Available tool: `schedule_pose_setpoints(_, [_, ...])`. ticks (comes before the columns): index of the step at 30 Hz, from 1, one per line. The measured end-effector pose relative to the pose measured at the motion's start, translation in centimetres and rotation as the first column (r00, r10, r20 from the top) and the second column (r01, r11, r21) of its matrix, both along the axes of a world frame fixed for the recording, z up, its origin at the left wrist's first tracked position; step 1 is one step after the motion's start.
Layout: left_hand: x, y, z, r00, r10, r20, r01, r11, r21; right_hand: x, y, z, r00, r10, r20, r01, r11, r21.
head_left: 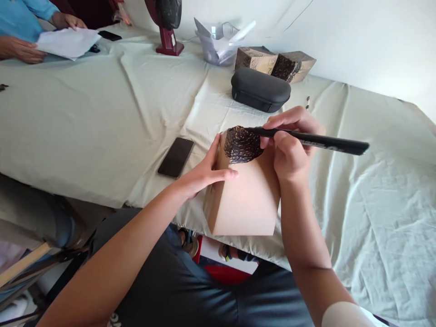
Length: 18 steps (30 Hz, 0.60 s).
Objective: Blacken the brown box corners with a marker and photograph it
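Box (pixel 247 200) sits at the near edge of the cloth-covered counter (pixel 85 118), directly before me; whether its base bears on the cloth, I cannot tell. Dense black scribble (pixel 245 147) covers its far end and wraps round the left corner; the nearer part of the face is plain. My left hand (pixel 200 173) clasps the box, thumb laid on the face just short of the scribble, the other fingers against the left side. The fingers of my right hand (pixel 296 145) pinch a marker (pixel 330 141), tip at the scribble, barrel pointing right.

Phone (pixel 176 157) lies left of the box, near my left hand. Beyond the box rests a closed black case (pixel 260 88); behind it stand two more boxes (pixel 254 60), with black markings. At far left, a person (pixel 20 32) in blue holds papers (pixel 70 43) with both hands.
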State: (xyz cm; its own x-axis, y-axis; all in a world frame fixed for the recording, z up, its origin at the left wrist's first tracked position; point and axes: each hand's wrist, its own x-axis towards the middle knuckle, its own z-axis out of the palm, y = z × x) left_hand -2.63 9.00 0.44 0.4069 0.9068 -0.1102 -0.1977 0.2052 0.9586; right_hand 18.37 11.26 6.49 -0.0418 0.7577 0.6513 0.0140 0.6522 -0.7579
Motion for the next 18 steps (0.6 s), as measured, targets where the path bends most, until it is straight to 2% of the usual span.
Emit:
schedule_pose_setpoints(3, [0.2,-0.1,0.1,1.0,0.016,-0.017,-0.016,1.0,-0.009,0.7,0.5,-0.4,0.989,0.117,0.086,-0.11,0.99,-0.084])
schedule_pose_setpoints(6, [0.5,-0.2,0.2,1.0,-0.007,-0.008,0.007,0.999,-0.054,0.7,0.8,-0.8,0.971,0.185,0.149,-0.171,0.98,-0.104])
schedule_pose_setpoints(12, [0.5,-0.1,-0.5,1.0,0.024,-0.003,-0.024,0.992,-0.123,-0.2,1.1,-0.8,0.969,0.124,0.214,-0.106,0.99,-0.093])
schedule_pose_setpoints(18, [0.7,-0.2,-0.4,0.999,0.013,0.051,-0.008,0.995,-0.099,-0.3,1.3,-0.8,0.969,0.071,0.238,-0.055,0.996,-0.072])
